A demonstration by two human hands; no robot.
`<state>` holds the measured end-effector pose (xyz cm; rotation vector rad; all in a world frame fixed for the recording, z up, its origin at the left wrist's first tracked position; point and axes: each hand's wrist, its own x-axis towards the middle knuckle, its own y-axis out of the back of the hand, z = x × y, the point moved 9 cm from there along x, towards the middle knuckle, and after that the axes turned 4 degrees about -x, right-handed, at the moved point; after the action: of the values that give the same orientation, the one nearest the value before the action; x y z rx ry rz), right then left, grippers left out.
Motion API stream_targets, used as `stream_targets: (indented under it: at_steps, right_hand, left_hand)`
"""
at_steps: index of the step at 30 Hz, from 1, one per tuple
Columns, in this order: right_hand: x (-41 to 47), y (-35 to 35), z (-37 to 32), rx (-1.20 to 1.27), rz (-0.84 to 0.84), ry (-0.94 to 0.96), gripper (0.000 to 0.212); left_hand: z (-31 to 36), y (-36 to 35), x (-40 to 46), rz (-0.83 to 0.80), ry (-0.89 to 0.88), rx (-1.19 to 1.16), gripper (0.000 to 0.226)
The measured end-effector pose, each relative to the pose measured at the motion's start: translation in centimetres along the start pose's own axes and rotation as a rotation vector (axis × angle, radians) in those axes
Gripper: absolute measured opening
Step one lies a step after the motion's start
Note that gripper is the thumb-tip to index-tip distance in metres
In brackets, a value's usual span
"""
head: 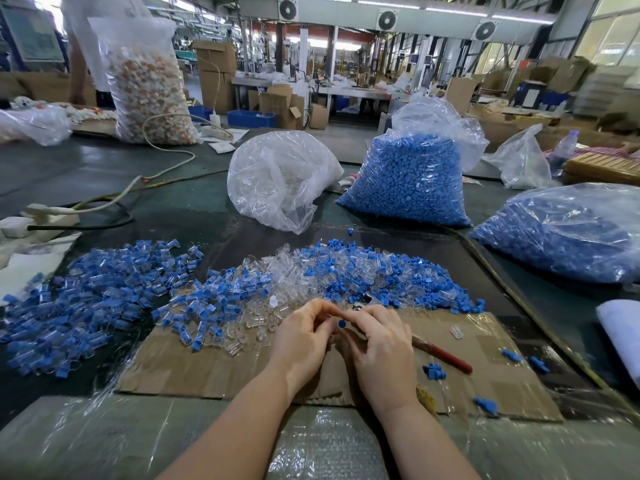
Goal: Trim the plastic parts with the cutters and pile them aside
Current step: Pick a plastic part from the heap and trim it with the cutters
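My left hand (304, 336) and my right hand (377, 344) meet over the cardboard sheet (194, 368). Between their fingertips sits a small blue plastic part (342, 323). My right hand curls round the cutters, whose red handle (446, 356) sticks out to the right. My left hand pinches the part from the left. A wide pile of blue and clear parts (346, 271) lies just beyond my hands. A second pile of joined blue-and-clear parts (104, 292) spreads to the left.
A few loose blue parts (434, 370) lie on the cardboard at the right. Two bags of blue parts (408, 181) (568, 233) and a bag of clear parts (277, 178) stand behind. Cables and a power strip (48, 216) lie at the left.
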<state>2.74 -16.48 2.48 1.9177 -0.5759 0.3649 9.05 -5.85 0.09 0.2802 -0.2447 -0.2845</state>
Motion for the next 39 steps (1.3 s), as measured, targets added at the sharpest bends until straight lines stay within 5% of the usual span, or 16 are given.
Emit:
stream_targets:
  at_steps: [28,35,39]
  right_hand:
    - [-0.2,1.9,-0.5,-0.124,0.130,-0.028,0.021]
    - [-1.5,0.4,6.3,-0.526,-0.447,-0.479,0.079]
    - [-1.9,1.0,6.5,-0.584,-0.443,-0.426,0.069]
  left_hand:
    - [0.1,0.3,0.0,0.010,0.038,-0.083,0.017]
    - [-0.3,0.2,0.0,0.012,0.072,-0.147,0.019]
    - [-0.2,0.2,0.0,0.016,0.097,-0.227,0.015]
